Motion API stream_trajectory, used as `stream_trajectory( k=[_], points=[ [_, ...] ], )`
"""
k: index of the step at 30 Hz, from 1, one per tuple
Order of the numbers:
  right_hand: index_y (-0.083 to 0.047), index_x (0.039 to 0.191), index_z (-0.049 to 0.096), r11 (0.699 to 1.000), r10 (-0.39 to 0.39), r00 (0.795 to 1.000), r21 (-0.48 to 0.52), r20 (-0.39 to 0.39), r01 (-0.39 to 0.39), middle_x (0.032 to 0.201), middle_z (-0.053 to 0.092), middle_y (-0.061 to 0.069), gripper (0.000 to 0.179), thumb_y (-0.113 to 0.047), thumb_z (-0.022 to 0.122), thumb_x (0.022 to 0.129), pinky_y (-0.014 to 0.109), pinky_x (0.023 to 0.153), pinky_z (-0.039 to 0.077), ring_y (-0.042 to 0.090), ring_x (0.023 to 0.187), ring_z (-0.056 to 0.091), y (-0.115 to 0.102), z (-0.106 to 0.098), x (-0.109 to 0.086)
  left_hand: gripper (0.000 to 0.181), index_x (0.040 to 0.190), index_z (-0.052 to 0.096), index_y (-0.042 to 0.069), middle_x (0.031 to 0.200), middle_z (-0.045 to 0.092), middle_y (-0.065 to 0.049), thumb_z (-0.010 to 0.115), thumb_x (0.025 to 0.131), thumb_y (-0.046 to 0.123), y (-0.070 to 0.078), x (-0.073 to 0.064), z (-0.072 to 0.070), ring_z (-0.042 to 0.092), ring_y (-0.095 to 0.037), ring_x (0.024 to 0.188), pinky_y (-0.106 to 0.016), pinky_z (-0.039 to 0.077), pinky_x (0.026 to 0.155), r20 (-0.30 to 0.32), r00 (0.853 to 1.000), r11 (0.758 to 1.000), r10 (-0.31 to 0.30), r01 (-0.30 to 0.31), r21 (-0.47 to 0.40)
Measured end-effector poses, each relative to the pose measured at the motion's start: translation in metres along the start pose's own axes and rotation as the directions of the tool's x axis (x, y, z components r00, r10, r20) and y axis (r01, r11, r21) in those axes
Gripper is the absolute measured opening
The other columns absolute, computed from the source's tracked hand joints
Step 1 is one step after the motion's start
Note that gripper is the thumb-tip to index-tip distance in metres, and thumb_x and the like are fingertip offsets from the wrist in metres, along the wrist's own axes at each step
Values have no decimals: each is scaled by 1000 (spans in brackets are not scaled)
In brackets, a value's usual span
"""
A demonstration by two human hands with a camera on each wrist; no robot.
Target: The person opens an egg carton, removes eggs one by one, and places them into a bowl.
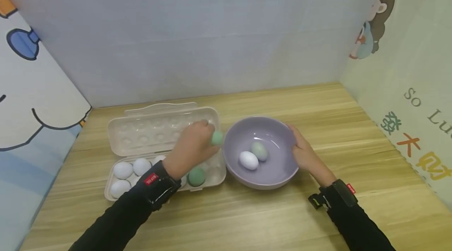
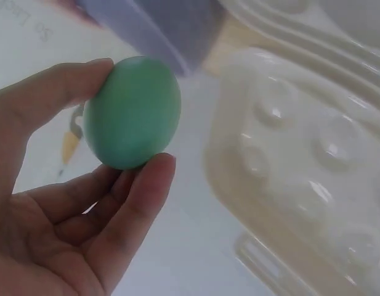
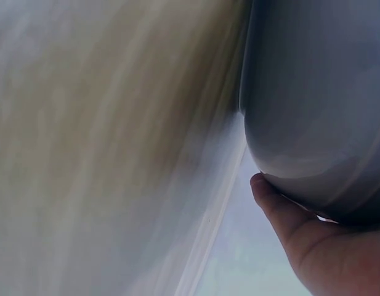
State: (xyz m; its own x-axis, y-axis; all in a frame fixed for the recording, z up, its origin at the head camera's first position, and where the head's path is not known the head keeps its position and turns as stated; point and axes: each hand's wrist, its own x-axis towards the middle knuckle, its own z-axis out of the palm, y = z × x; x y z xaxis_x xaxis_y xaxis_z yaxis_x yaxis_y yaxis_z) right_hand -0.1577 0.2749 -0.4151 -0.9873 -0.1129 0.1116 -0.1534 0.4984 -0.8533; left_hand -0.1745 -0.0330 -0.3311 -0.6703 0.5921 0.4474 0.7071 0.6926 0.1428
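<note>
Between thumb and fingertips, my left hand [image 1: 194, 145] pinches a green egg [image 2: 133, 113]. That hand is above the open egg carton [image 1: 220, 176], with the egg close to the left rim of a purple bowl [image 1: 261, 184]. A white egg [image 1: 248, 160] and a pale green egg [image 1: 259, 151] lie together inside the bowl. My right hand [image 1: 306, 155] holds the bowl at its right side; the right wrist view shows the thumb [image 3: 282, 209] against the outer wall, other fingers hidden. White eggs [image 1: 123, 170] and a darker green egg [image 1: 196, 176] sit in the carton, partly covered by my left arm.
The carton's lid [image 1: 141, 135] is folded back toward the rear of the wooden table [image 1: 247, 219]. A grey-white backdrop [image 1: 212, 47] stands behind the table, and printed panels flank it on both sides.
</note>
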Motion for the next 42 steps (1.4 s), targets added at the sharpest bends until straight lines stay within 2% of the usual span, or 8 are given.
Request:
stream_trajectory(
  k=[4, 8, 11, 17, 21, 26, 37, 42],
  points=[
    [-10, 139, 21, 1000, -5, 1000, -5, -3, 5, 142, 24, 20, 68, 13, 28, 76, 59, 99, 23, 41, 127, 24, 1, 0, 1, 16, 72, 54, 7, 67, 44, -1, 68, 67, 13, 18, 13, 7, 41, -15, 59, -27, 38, 49, 79, 996, 999, 36, -33, -39],
    [-9, 139, 20, 1000, -7, 1000, -13, 1, 7, 142, 24, 21, 67, 12, 28, 76, 58, 100, 23, 41, 127, 24, 2, 1, 1, 19, 72, 54, 9, 68, 45, 1, 71, 67, 18, 34, 22, 19, 42, -13, 60, -27, 38, 52, 185, 981, 996, 65, -52, -74],
    [-9, 139, 20, 1000, -13, 1000, -15, -1, 13, 142, 23, 22, 67, 13, 28, 76, 58, 99, 23, 41, 127, 24, 1, 0, 1, 23, 73, 55, 11, 68, 47, 3, 73, 67, 25, 45, 30, 28, 43, -13, 62, -26, 38, 53, 255, 961, 994, 108, -99, -47],
    [-8, 139, 21, 1000, -29, 1000, -4, -12, 29, 141, 25, 21, 68, 13, 28, 75, 57, 100, 23, 40, 127, 25, 2, 2, 0, 23, 78, 61, 20, 75, 50, 8, 72, 66, 35, 62, 40, 45, 45, -14, 75, -31, 37, 63, 377, 913, 976, 156, -201, 82],
    [-9, 139, 21, 1000, -24, 1000, 6, -3, 24, 142, 25, 20, 68, 13, 29, 76, 57, 100, 22, 39, 127, 25, 2, 2, 1, 21, 77, 61, 22, 75, 51, 8, 73, 65, 34, 69, 39, 55, 45, -15, 76, -32, 36, 65, 399, 899, 973, 179, -223, 66],
    [-10, 139, 20, 1000, -19, 1000, -1, 0, 19, 142, 24, 19, 68, 13, 30, 76, 57, 101, 21, 38, 128, 23, 2, 0, 0, 26, 77, 62, 23, 74, 52, 9, 74, 64, 42, 74, 36, 63, 46, -15, 75, -32, 37, 65, 415, 892, 972, 177, -224, 67],
    [-10, 139, 22, 1000, -28, 1000, -14, -10, 28, 142, 26, 19, 69, 13, 29, 75, 57, 101, 21, 38, 128, 24, 3, -1, 2, 26, 73, 60, 21, 70, 51, 9, 76, 64, 40, 69, 31, 71, 47, -15, 74, -30, 35, 61, 451, 883, 988, 129, -154, 19],
    [-11, 140, 20, 1000, -19, 1000, -17, -8, 19, 142, 24, 19, 69, 13, 29, 75, 57, 101, 20, 38, 128, 23, 4, 0, 1, 28, 74, 60, 22, 70, 51, 11, 78, 62, 41, 68, 31, 72, 45, -13, 71, -29, 35, 61, 484, 869, 993, 105, -119, -2]
  ],
)
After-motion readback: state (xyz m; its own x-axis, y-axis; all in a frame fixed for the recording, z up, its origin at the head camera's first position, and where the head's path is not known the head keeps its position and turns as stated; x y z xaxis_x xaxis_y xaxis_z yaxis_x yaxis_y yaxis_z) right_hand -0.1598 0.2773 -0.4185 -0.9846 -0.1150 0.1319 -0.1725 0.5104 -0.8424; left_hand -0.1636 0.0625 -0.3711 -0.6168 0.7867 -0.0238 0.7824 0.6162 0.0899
